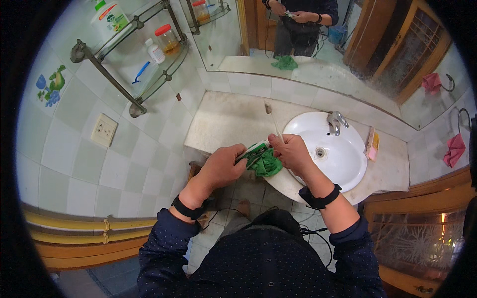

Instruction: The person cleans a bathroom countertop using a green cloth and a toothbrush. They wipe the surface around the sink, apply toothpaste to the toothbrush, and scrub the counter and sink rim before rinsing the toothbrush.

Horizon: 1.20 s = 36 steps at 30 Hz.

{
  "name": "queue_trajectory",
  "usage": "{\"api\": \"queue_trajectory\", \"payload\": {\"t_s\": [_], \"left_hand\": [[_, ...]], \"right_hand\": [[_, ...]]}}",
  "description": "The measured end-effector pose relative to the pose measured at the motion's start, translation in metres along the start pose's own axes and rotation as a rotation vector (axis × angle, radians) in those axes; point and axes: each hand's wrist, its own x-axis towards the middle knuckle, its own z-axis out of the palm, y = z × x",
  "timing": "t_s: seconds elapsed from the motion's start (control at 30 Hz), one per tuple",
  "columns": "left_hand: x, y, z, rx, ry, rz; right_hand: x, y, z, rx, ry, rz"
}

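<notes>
My left hand (226, 164) grips a green and white toothpaste tube (255, 152), its cap end pointing up and right. In my right hand (294, 152) is a slim, pale toothbrush (276, 124) with a dark bristle head, standing out above the fingers over the counter. The right thumb and fingers are at the tube's cap end; whether they grip the cap is hidden. Just below the tube, a crumpled green cloth (269, 164) lies at the front edge of the stone washbasin counter (227, 119).
A white basin (346, 160) with a chrome faucet (337, 121) is set into the counter at right. Beside it sits a soap box (372, 145). A glass wall shelf (149, 80) holds bottles, a jar and a blue razor (141, 72). A pink cloth (454, 149) hangs at far right.
</notes>
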Motion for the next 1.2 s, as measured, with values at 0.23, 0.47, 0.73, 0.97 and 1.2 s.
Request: {"api": "queue_trajectory", "payload": {"t_s": [0.23,0.47,0.73,0.97,1.2], "left_hand": [[0.006,-0.004,0.014,0.111,-0.023,-0.001],[0.018,-0.016,0.023,0.123,-0.170,0.007],[0.026,-0.021,0.010,-0.436,-0.356,-0.198],[0.026,-0.010,0.005,-0.217,-0.334,-0.075],[0.028,-0.007,0.001,-0.279,-0.370,-0.272]], "right_hand": [[0.014,0.032,-0.003,-0.003,-0.032,-0.013],[0.016,0.047,-0.005,0.039,-0.047,-0.166],[0.014,0.033,-0.011,0.072,-0.018,-0.233],[0.013,0.026,-0.019,-0.168,-0.036,-0.241],[0.010,0.032,-0.019,-0.235,-0.053,-0.333]]}}
